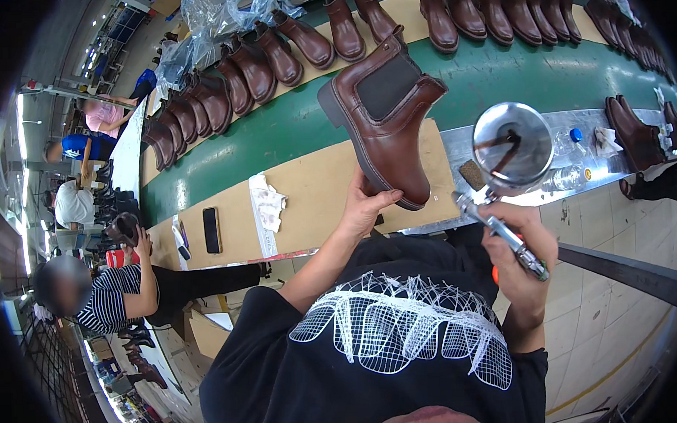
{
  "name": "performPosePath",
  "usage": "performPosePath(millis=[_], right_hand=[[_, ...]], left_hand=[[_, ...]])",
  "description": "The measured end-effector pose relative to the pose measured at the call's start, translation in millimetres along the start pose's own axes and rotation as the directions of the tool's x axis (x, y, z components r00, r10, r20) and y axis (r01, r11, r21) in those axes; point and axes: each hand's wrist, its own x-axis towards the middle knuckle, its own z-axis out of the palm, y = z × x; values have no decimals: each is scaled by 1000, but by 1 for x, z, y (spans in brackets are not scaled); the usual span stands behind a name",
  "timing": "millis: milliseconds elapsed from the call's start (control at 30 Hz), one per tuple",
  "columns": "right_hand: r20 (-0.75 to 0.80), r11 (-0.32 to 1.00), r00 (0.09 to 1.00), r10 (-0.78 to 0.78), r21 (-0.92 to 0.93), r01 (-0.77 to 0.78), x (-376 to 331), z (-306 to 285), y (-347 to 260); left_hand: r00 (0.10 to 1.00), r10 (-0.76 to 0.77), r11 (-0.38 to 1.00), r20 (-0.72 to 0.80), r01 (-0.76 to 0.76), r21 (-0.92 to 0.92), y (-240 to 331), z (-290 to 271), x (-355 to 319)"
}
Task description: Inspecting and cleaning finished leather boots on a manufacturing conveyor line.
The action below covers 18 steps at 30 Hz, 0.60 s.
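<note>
A brown leather ankle boot (387, 143) with a dark elastic side panel is held up over the bench, sole to the left and toe toward me. My left hand (370, 207) grips it at the toe, the thumb lying across the front. To its right, my right hand (522, 246) is wrapped round a metal spray gun (503, 235) with a shiny round cup (512, 142) on top. The gun's nozzle end points toward the boot's toe, apart from it. Part of the gun's grip is hidden by my fingers.
Several brown boots (339, 29) line the far side of the green table (305, 112). Cardboard (307, 175) on the bench bears a phone (212, 231) and a white cloth (267, 203). A plastic bottle (568, 177) lies at right. A co-worker in stripes (118, 294) stands left.
</note>
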Motion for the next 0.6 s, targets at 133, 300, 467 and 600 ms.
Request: performPosePath(millis=[133, 300, 467, 600], right_hand=[[13, 986, 1000, 21, 166, -23, 4, -3, 1], [-1, 969, 990, 144, 205, -141, 8, -11, 19], [-17, 942, 956, 292, 176, -285, 20, -12, 38], [-32, 935, 949, 314, 183, -303, 40, 0, 46]], left_hand=[[992, -74, 990, -101, 61, -125, 1, 6, 8], [928, -347, 777, 139, 367, -511, -21, -33, 34], [929, -292, 719, 229, 371, -588, -7, -6, 135], [939, -171, 724, 298, 325, -609, -7, -9, 304]])
